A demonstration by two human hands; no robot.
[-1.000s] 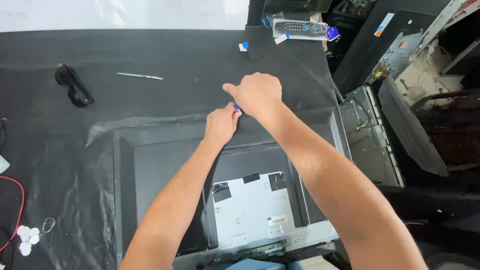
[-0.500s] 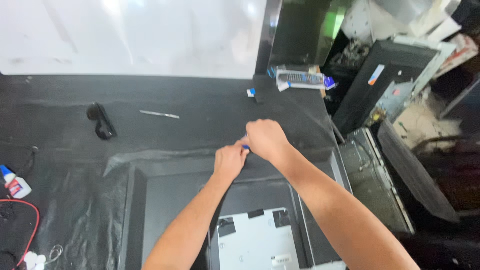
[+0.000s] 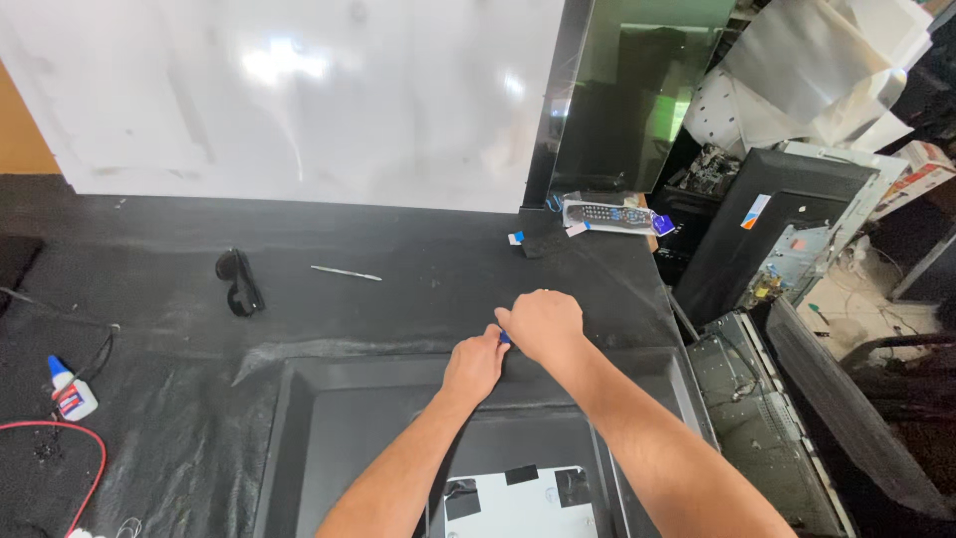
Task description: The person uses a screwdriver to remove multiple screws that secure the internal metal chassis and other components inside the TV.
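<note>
right hand [image 3: 543, 324] hides most of a small blue object [image 3: 505, 338].

back panel [image 3: 329, 438]: matt black plastic | table cover [image 3: 398, 249]: dull, wrinkled black sheet, possibly plastic | board [image 3: 299, 100]: glossy white

There is just one view. The camera sits on the person's head and looks down and forward over a black table [image 3: 398, 249]. It is close: both bare arms come up from the bottom edge, and the left hand [image 3: 474, 365] and right hand [image 3: 543, 324] meet near the middle. The bottom shows the near part of a dark frame [image 3: 299, 418]. The top reaches a white board [image 3: 299, 100] leaning at the far side of the table. The right side takes in a pile of old screens [image 3: 777, 219] next to the table.
</note>
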